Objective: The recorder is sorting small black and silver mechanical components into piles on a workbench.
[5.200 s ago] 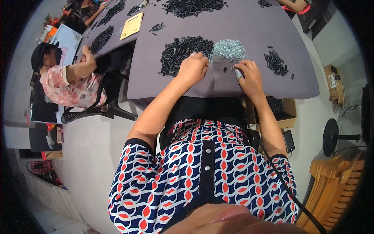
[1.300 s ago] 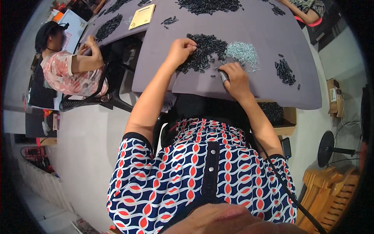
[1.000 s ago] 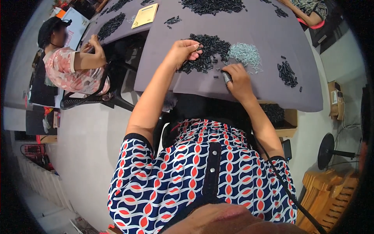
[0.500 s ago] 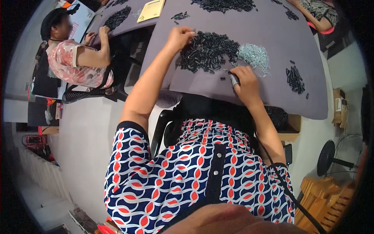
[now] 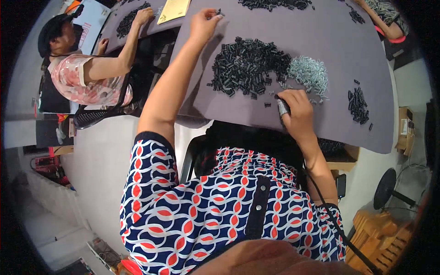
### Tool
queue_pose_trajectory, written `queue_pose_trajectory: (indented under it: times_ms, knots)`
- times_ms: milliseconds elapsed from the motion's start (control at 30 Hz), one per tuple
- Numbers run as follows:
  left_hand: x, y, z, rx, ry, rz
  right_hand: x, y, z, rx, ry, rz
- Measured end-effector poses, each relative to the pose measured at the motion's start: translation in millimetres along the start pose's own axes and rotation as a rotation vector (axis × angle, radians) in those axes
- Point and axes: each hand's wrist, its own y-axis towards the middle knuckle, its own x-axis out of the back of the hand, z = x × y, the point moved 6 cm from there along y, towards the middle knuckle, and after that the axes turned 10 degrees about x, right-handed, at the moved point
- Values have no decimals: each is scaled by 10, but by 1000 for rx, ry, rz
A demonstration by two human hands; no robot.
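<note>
A large heap of small black plastic pieces [image 5: 245,64] lies on the grey cloth-covered table [image 5: 334,41], with a heap of small pale silvery parts [image 5: 309,75] at its right side. Beyond the black heap, my left hand [image 5: 204,27] reaches out, thumb and fingertips pinched at a small black piece [image 5: 219,12]. My right hand [image 5: 298,112] is curled near the table's front edge, just below the silvery parts. A grey band or sleeve [image 5: 283,107] shows along one of its digits, and a dark tip shows at its fingers; what it grips is hidden.
A smaller black pile [image 5: 358,105] lies at the right, another [image 5: 275,4] at the far edge. A loose black piece [image 5: 267,105] is near my right hand. A yellow booklet [image 5: 174,10] lies far left. Co-workers sit left [image 5: 87,73] and far right [image 5: 387,20].
My left hand has moved away from the large black heap to the farther spot where a few black pieces lay. My right hand stays below the silvery parts. The whole view has shifted slightly.
</note>
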Motion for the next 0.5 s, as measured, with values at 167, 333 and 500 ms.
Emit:
queue_pose_trajectory:
  times_ms: [167, 333, 500]
  knots:
    - [-65, -1127, -724, -89, 269, 349, 37, -30, -6, -14, -28, 6]
    - [-139, -1562, -1087, -175, 621, 447, -2, -46, 6, 11, -13, -13]
    - [-301, -1507, -927, -163, 612, 515, 15, -51, 44, 9, -27, -27]
